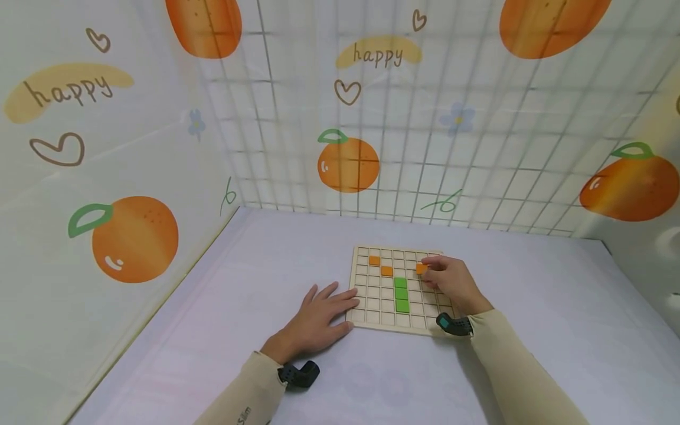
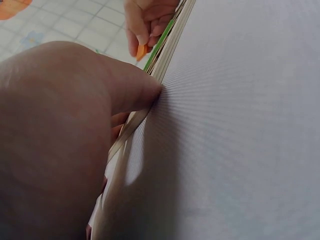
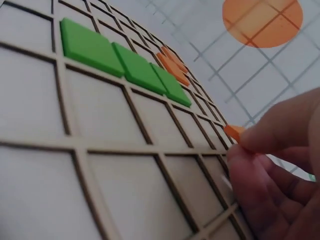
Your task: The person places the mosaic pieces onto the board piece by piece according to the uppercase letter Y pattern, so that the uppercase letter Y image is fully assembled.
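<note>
A wooden grid board (image 1: 366, 302) lies on the table, its cells marked off by thin raised strips. Several green square tiles (image 1: 401, 294) form a column near its middle, and two orange tiles (image 1: 374, 260) sit diagonally toward the upper left. My right hand (image 1: 451, 282) pinches another orange tile (image 3: 233, 132) between thumb and finger, over the board's upper right part. At the board's left edge rests my left hand (image 1: 319, 319), fingers spread and straight, fingertips touching the rim. Its thumb (image 2: 132, 87) lies against the board's side in the left wrist view.
A pale cloth covers the table (image 1: 239, 271) around the board. Behind it hangs a printed curtain (image 1: 297, 106) with oranges and hearts, in front of a wire grid. Each wrist wears a dark band (image 1: 300, 375).
</note>
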Available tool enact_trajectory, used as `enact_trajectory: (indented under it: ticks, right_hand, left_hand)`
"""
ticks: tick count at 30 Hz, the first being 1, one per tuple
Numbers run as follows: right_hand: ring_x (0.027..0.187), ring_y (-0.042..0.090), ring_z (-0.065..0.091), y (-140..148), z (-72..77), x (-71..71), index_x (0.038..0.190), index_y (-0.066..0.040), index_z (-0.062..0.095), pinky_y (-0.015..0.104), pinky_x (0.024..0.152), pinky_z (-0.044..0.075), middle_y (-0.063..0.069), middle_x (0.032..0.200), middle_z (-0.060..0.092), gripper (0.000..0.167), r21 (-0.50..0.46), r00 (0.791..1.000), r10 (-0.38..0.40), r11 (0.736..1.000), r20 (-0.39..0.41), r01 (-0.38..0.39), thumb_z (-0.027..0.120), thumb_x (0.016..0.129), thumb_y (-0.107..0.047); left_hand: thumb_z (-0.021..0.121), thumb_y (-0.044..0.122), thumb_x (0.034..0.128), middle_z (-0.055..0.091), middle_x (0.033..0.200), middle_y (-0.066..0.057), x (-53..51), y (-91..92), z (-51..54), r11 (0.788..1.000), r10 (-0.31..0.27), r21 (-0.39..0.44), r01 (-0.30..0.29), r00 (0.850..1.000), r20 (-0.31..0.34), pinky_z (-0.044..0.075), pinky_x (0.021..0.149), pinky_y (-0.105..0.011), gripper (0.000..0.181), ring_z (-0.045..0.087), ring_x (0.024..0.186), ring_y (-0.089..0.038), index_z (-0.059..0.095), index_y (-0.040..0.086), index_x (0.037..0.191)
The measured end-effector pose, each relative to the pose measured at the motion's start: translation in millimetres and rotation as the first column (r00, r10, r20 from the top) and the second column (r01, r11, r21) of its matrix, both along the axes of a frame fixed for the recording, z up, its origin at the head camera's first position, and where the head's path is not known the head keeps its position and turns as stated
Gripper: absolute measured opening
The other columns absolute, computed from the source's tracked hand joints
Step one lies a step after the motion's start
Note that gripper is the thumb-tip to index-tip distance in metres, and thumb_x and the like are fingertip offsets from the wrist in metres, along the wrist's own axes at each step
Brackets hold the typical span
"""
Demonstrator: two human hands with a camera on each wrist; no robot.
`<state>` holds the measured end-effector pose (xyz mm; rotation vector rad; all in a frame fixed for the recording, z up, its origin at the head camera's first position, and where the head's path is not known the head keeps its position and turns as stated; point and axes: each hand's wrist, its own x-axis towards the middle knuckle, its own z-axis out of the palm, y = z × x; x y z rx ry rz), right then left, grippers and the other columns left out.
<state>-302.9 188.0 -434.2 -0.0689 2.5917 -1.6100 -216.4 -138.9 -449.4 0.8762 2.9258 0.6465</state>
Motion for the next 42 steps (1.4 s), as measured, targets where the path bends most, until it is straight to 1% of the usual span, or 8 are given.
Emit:
enact_trajectory:
  ticks: [5,10,14,19,29,35,39,42]
  right_hand:
    - [0.084,0.021,0.063,-2.7,0.4,1.2,0.132,-0.002,0.062,0.025,0.07,0.054,0.016,0.119,0.064,0.04,0.01,1.0,0.003,1.0,0.002,-0.003,0.063,0.093,-0.01]
    - [0.087,0.021,0.065,-3.4,3.9,2.8,0.133,-0.003,0.063,0.028,0.074,0.055,0.015,0.121,0.065,0.039,0.072,0.999,0.035,0.997,-0.015,-0.034,0.063,0.096,-0.015]
    - [0.086,0.022,0.065,-4.4,5.4,1.7,0.132,-0.003,0.063,0.03,0.074,0.054,0.015,0.119,0.067,0.038,0.113,0.997,0.065,0.992,-0.029,-0.061,0.062,0.096,-0.016]
    - [0.086,0.021,0.065,-3.9,4.8,0.5,0.132,-0.004,0.064,0.029,0.074,0.054,0.014,0.117,0.067,0.038,0.119,0.998,0.062,0.991,-0.019,-0.059,0.062,0.095,-0.015]
    - [0.089,0.02,0.066,-3.0,0.4,-0.9,0.133,-0.006,0.063,0.029,0.077,0.055,0.015,0.12,0.066,0.039,0.126,0.997,0.069,0.99,-0.029,-0.065,0.063,0.095,-0.014]
    - [0.083,0.018,0.066,-3.7,-0.5,-0.9,0.132,-0.008,0.065,0.029,0.076,0.053,0.013,0.115,0.068,0.038,0.206,0.997,0.058,0.977,-0.055,-0.046,0.064,0.095,-0.017]
    - [0.08,0.017,0.067,-4.3,1.2,0.5,0.135,-0.007,0.062,0.031,0.075,0.052,0.013,0.111,0.07,0.042,0.249,0.993,0.084,0.967,-0.085,-0.06,0.064,0.094,-0.016]
    - [0.078,0.017,0.067,-4.2,2.2,1.3,0.138,-0.006,0.06,0.034,0.077,0.052,0.013,0.111,0.07,0.045,0.255,0.991,0.095,0.965,-0.098,-0.067,0.064,0.094,-0.016]
  left_hand:
    - [0.055,0.039,0.0996,0.035,0.159,0.014,0.3,0.6,-0.8,1.0,-0.001,0.004,0.001,1.0,0.004,0.001,0.119,-0.059,0.051,0.016,0.152,-0.026,0.052,0.025,0.148]
    - [0.054,0.039,0.0996,0.035,0.158,0.014,0.7,0.6,-0.3,1.0,0.003,-0.002,-0.003,1.0,-0.002,0.002,0.119,-0.059,0.051,0.016,0.152,-0.026,0.052,0.025,0.148]
    - [0.055,0.038,0.0998,0.036,0.158,0.013,1.0,0.3,0.0,1.0,0.003,-0.005,-0.003,1.0,-0.012,0.003,0.119,-0.06,0.05,0.017,0.152,-0.027,0.053,0.024,0.148]
    - [0.055,0.038,0.1,0.037,0.158,0.013,1.9,0.9,2.1,1.0,0.006,-0.006,-0.006,1.0,-0.008,0.003,0.119,-0.06,0.05,0.017,0.152,-0.027,0.053,0.024,0.148]
    - [0.054,0.037,0.0999,0.036,0.158,0.013,2.8,1.9,3.2,1.0,0.012,-0.005,-0.012,1.0,0.003,0.002,0.119,-0.059,0.05,0.017,0.152,-0.027,0.053,0.024,0.148]
    - [0.055,0.037,0.0999,0.037,0.158,0.013,2.6,2.3,2.9,1.0,0.013,-0.003,-0.013,1.0,0.008,0.002,0.119,-0.059,0.05,0.017,0.152,-0.026,0.053,0.024,0.148]
    - [0.054,0.038,0.1,0.037,0.158,0.013,2.5,2.2,2.7,1.0,0.014,-0.008,-0.014,1.0,0.008,0.002,0.119,-0.059,0.05,0.016,0.152,-0.026,0.053,0.025,0.148]
    - [0.054,0.039,0.1001,0.036,0.158,0.013,1.5,1.9,1.3,1.0,0.012,-0.009,-0.012,1.0,0.004,0.002,0.119,-0.059,0.05,0.016,0.152,-0.026,0.052,0.025,0.148]
